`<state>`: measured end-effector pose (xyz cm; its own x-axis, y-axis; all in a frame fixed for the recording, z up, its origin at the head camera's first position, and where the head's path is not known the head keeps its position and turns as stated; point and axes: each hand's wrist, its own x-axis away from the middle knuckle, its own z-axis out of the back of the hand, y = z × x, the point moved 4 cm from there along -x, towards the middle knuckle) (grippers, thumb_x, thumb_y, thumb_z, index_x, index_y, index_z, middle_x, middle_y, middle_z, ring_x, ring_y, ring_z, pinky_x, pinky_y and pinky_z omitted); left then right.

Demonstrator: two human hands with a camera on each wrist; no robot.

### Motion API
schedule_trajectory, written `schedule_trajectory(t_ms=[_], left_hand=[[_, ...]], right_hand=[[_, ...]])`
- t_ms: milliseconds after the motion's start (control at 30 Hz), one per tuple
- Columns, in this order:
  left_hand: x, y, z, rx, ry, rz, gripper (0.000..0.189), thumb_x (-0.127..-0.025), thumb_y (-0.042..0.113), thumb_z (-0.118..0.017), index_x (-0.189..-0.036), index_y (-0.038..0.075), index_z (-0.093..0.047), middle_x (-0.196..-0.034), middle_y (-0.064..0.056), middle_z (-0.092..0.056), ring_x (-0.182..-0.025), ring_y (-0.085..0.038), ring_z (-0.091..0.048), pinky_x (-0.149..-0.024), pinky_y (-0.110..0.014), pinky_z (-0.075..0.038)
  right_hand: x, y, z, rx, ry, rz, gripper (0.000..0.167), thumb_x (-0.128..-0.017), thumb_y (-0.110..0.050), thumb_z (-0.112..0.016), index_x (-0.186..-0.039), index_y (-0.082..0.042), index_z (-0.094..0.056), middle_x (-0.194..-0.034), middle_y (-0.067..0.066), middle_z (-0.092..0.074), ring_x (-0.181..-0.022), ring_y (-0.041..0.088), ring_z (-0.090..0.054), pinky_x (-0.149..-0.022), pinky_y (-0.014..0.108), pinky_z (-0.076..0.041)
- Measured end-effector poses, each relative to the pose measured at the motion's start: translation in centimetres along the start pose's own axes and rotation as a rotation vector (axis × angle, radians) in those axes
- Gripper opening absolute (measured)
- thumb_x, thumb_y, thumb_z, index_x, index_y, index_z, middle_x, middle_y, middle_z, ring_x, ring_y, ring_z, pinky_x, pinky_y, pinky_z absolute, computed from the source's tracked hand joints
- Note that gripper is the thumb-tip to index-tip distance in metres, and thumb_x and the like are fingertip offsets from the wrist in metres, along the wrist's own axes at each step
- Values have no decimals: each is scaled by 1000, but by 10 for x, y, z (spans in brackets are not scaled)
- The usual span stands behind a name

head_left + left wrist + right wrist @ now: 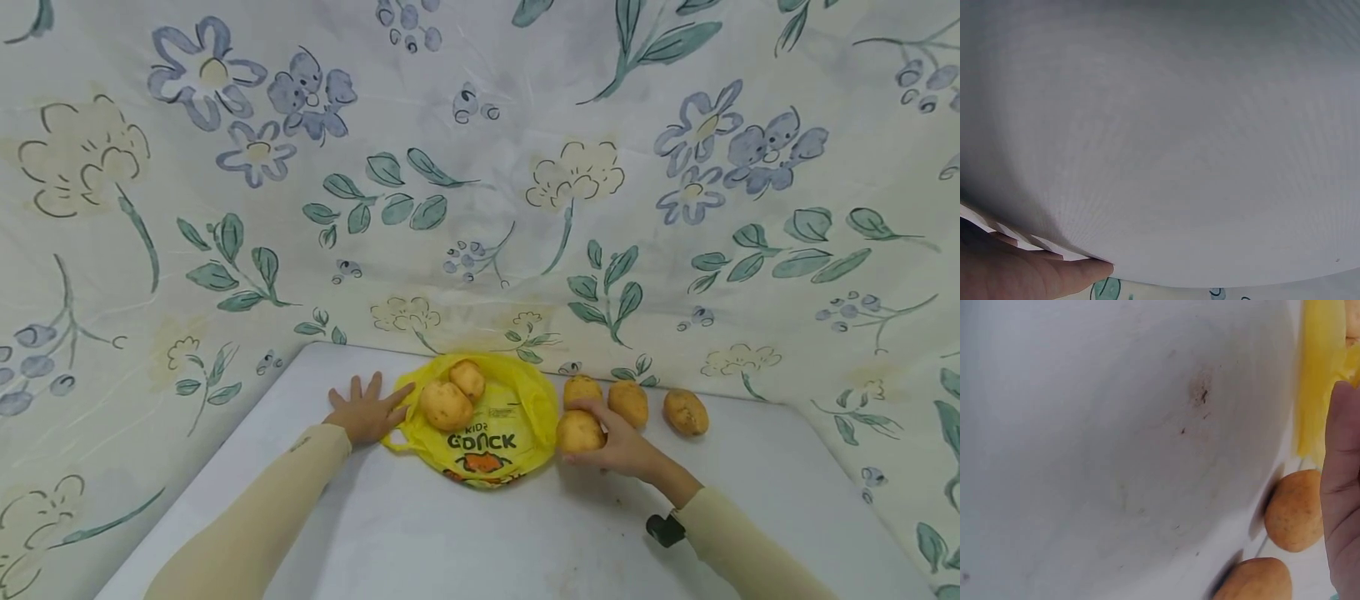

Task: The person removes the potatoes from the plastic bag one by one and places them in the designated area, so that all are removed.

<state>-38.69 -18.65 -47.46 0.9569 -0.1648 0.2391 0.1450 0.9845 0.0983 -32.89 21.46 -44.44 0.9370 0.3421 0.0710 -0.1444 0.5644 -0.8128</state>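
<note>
A yellow plastic bag [536, 408] with dark lettering lies flat on the table, and two potatoes [446, 406] rest within its outline at the upper left. My left hand [365, 414] lies with fingers spread at the bag's left edge, thumb side overlapping the yellow plastic. At the opposite edge, my right hand [626, 450] grips a potato [579, 432] between thumb and fingers. In the right wrist view only part of the right hand [1342, 487] shows, and the held potato is hidden. The left wrist view catches the left hand [1029, 275] low in the corner.
Three more potatoes [628, 403] sit in a row along the back of the white table [450, 542], right of the bag. Small dark specks [1202, 395] dot the tabletop near the right hand. Behind the table hangs a flower-patterned cloth [480, 233].
</note>
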Motion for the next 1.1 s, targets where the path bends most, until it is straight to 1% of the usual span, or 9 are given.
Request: schedule_trajectory(t_ms=[133,300,400,467,600,700,900,1000,1100], left_hand=[[0,0,0,7,0,1,67,-99,66,-24,-157,34,-22,-162,-29,-9,-143,-64,-5,-103,-84,-5],[0,0,-1,3,0,-1,66,-99,66,-24,-157,34,-22,-162,-29,-9,-143,-63,-6,-103,-85,-5],[0,0,-2,7,-4,3,67,-99,66,-24,-157,34,-22,-162,-29,-9,-143,-63,-6,-103,-84,-5],[0,0,-2,9,-8,5,66,-99,66,-25,-157,34,-22,-162,-29,-8,-143,-63,-5,-103,-84,-5],[-1,0,-2,11,-9,4,66,-99,66,-25,-157,34,-21,-162,-29,-8,-143,-63,-5,-103,-84,-4],[-1,-1,-2,4,-5,2,66,-99,66,-24,-157,34,-21,-162,-29,-8,-143,-63,-5,-103,-85,-5],[-2,0,-3,-8,-1,4,66,-99,66,-24,-157,35,-21,-163,-28,-9,-143,-63,-7,-103,-84,-6],[-2,-1,-2,-8,-1,9,66,-99,66,-24,-157,35,-21,-163,-28,-9,-143,-63,-6,-103,-84,-6],[-1,-1,-2,-8,-2,9,66,-99,66,-24,-157,35,-21,-163,-28,-9,-143,-63,-7,-103,-84,-6]], right_hand=[[1,3,1,-26,-11,-12,79,-78,-31,-84,-144,-25,-40,-136,14,-46,-103,29,-53,-65,35,-54],[2,7,2,-34,-19,-11,79,-81,-28,-81,-145,-25,-36,-141,17,-42,-108,31,-51,-69,35,-55],[2,9,4,-21,-16,-1,80,-81,-27,-80,-147,-23,-35,-144,17,-39,-113,32,-50,-76,38,-55],[2,12,4,-2,-8,11,80,-82,-27,-80,-147,-22,-35,-146,17,-38,-116,33,-49,-84,42,-53],[2,17,6,29,-2,31,79,-82,-28,-80,-147,-23,-36,-152,13,-34,-125,33,-47,-100,54,-46],[2,20,7,40,-2,30,82,-81,-31,-82,-148,-23,-35,-155,12,-32,-128,34,-45,-105,58,-42],[1,25,6,50,-9,-28,91,-76,-40,-84,-148,-20,-32,-146,12,-42,-126,31,-48,-103,54,-45],[0,27,4,62,-10,-68,92,-74,-43,-85,-146,-20,-34,-136,10,-49,-119,26,-51,-99,48,-48],[0,28,2,77,-16,-77,92,-74,-43,-86,-147,-20,-34,-133,9,-50,-114,25,-50,-94,44,-48]])
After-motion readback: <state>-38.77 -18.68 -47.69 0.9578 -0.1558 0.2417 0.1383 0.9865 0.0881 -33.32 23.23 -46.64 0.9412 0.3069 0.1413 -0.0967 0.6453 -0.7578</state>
